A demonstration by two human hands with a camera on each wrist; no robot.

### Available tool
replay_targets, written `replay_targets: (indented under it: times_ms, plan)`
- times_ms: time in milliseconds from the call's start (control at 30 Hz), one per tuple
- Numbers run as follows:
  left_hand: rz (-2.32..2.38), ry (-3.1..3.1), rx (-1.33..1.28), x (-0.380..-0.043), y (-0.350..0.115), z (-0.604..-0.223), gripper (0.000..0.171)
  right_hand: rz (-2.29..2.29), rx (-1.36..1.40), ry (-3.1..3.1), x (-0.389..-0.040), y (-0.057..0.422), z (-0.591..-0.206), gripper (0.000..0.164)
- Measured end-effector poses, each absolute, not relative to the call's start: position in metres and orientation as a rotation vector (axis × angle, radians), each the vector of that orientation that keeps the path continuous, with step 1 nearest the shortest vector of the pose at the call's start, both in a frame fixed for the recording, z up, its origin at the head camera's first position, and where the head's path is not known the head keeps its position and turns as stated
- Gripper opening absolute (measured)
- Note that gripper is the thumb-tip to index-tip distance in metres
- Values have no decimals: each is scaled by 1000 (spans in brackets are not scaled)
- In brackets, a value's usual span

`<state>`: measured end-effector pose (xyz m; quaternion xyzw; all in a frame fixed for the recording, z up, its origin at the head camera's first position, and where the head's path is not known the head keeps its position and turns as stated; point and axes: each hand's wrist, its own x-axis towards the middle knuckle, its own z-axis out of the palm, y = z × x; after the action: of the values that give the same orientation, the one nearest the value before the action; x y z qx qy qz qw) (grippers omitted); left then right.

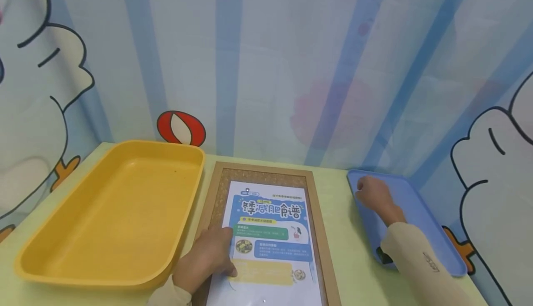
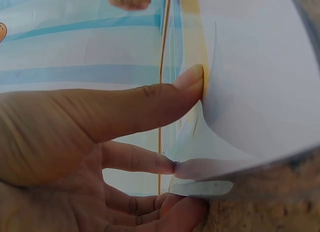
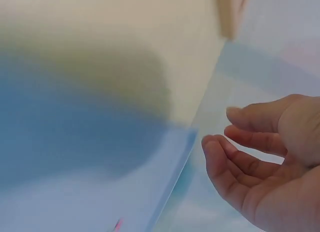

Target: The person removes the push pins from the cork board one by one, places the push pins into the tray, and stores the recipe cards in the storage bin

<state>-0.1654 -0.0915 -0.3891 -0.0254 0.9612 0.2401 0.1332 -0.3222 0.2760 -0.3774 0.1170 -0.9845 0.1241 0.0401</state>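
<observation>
A printed sheet with Chinese text and food pictures lies on a wood-framed cork board. My left hand is at the sheet's left edge. In the left wrist view, the left thumb presses on the sheet's face while a finger lies behind its edge, pinching it. Over the far left part of a blue tray is my right hand. Its fingers curve loosely, with a gap to the thumb and nothing between them.
To the left stands a large, deep yellow tray. A small dark object sits at the blue tray's near left side, partly behind the right sleeve. A small pin shows near the sheet's top. A striped cartoon curtain hangs behind the table.
</observation>
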Motion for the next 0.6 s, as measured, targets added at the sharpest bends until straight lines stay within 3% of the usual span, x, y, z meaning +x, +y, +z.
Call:
replay_targets:
  times_ms: [100,233,600]
  plan:
    - [697,2777,-78,-165,-91,-388,78,445,405,-3056,-331,247,-374,12]
    - [696,2775,-71,-165,-91,-388,78,540,378,-3125,-342,202,-370,25]
    - [707,2788,-72,-165,-92,-388,75,624,454,-3217,-345,90,-376,9]
